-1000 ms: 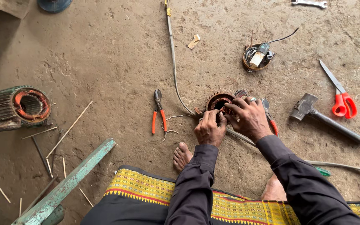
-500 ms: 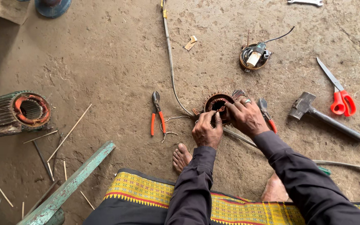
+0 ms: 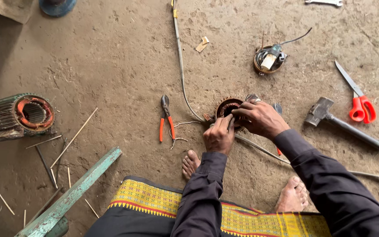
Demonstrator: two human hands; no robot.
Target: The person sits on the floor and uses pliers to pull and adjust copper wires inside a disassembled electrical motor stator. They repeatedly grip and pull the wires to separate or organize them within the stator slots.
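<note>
Both my hands sit together on the small stator (image 3: 227, 107) on the dirt floor (image 3: 110, 66), left hand (image 3: 219, 136) steadying its near rim while right hand (image 3: 259, 118) pinches inside, orange pliers (image 3: 166, 118) lying nearby.

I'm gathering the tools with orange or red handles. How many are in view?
2, possibly more: orange-handled pliers left of the left hand, and red-handled scissors at far right beside the hammer. A red sliver under the right hand may be a third.
</note>
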